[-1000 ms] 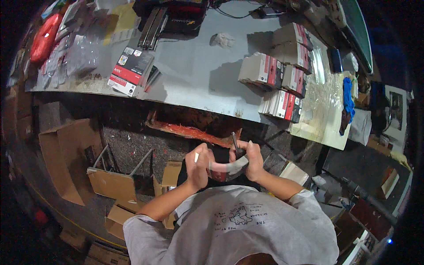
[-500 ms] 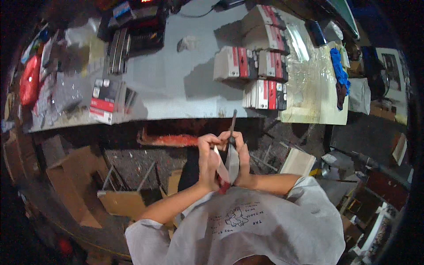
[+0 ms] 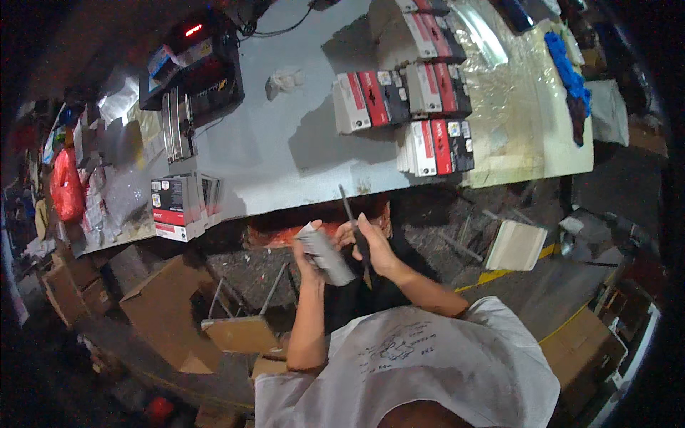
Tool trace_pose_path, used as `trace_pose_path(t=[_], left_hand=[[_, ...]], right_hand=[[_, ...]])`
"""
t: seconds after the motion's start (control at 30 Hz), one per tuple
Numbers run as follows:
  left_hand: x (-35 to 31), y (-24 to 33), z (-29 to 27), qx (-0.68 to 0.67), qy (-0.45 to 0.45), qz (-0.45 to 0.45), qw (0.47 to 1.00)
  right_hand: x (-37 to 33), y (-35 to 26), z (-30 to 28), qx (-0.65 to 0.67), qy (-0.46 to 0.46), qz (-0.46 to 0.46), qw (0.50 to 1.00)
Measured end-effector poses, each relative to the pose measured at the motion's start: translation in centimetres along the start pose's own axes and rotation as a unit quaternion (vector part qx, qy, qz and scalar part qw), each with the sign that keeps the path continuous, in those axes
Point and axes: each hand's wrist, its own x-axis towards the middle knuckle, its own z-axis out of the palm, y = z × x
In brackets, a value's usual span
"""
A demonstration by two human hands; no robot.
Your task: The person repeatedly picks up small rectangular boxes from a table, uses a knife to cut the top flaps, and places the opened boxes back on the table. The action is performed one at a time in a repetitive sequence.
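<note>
My left hand [image 3: 307, 261] grips a pale grey, flat, box-like piece [image 3: 328, 258] in front of my body, just off the table's near edge. Its far end is whitish, and blur hides what exactly it is. Right beside it, my right hand [image 3: 378, 250] is closed round a long, thin, dark tool [image 3: 348, 205] whose tip points away toward the table. The tool's kind does not show clearly. Beyond my hands, the grey table [image 3: 278, 171] carries red, white and black cartons [image 3: 441, 148] stacked at the right. A smaller group of like cartons [image 3: 171, 207] stands at the left edge.
A black device with a red lit display [image 3: 193, 31] stands at the back left. Crumpled pale plastic [image 3: 287, 80] lies mid-table. Blue cloth or gloves [image 3: 567, 64] rest at the right on a yellowish sheet [image 3: 524, 139]. Below are a stool [image 3: 242, 334] and brown cardboard [image 3: 171, 307].
My hands have drawn apart; the grey piece has swung left in my left hand, while the dark tool stays in my right. The whole view has turned and shifted.
</note>
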Motion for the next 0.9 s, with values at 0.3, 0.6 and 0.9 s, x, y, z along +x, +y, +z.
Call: trace_pose_path(t=[0.3,0.6,0.9], left_hand=[[-0.9,-0.6,0.2,-0.254,-0.19,-0.074,0.945],[2.7,1.5,3.2,0.283,0.142,0.033,0.948],[15.7,-6.5,12.3,0.64,0.263,0.126,0.711]], right_hand=[[-1.5,0.2,3.9,-0.406,0.012,-0.217,0.888],[-3.1,-0.1,0.5,-0.299,0.22,-0.26,0.891],[-7.1,-2.7,-6.2,-0.39,0.286,-0.268,0.833]])
